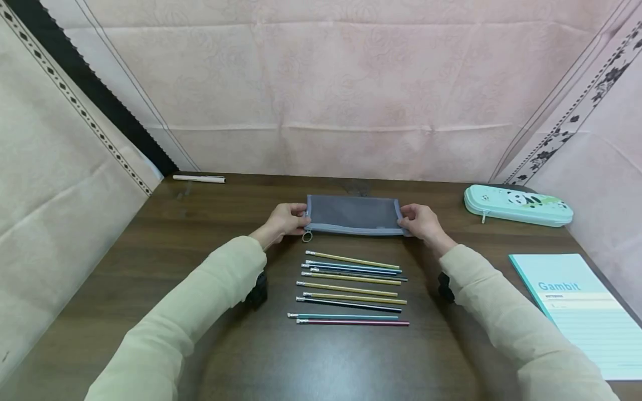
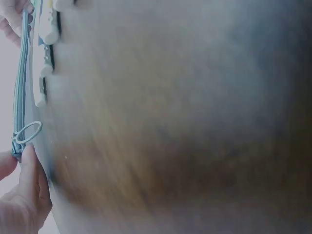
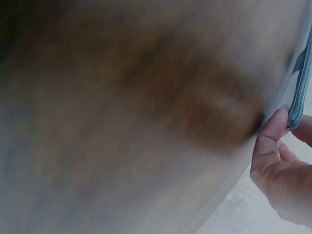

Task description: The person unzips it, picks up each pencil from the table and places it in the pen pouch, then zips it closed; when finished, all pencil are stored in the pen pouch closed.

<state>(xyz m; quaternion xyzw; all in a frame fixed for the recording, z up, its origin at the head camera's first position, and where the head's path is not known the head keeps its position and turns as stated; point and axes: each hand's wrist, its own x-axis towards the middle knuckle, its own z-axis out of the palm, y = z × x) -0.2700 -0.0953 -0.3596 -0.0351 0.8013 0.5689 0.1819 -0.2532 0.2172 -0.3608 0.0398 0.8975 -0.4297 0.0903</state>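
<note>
A flat grey-blue zippered pencil pouch (image 1: 353, 215) lies lengthwise between both hands in the head view. My left hand (image 1: 285, 221) pinches its left end, close to the ring pull (image 1: 307, 236) of the zipper. At the opposite end my right hand (image 1: 423, 223) pinches the corner between thumb and fingers. The pouch's zipper edge (image 2: 20, 78) shows in the left wrist view, and its other end (image 3: 301, 87) in the right wrist view. Nearer the body, several pencils with white erasers lie in rough rows, among them a yellow pencil (image 1: 351, 259) and a purple pencil (image 1: 353, 322).
A mint pencil case (image 1: 516, 205) with a panda picture stands at the back right. Below it lies a Gambit notepad (image 1: 582, 312) near the table's right edge. A white pen (image 1: 199, 179) rests at the back left. Pale cloth walls (image 1: 321, 100) surround the brown table (image 1: 125, 289).
</note>
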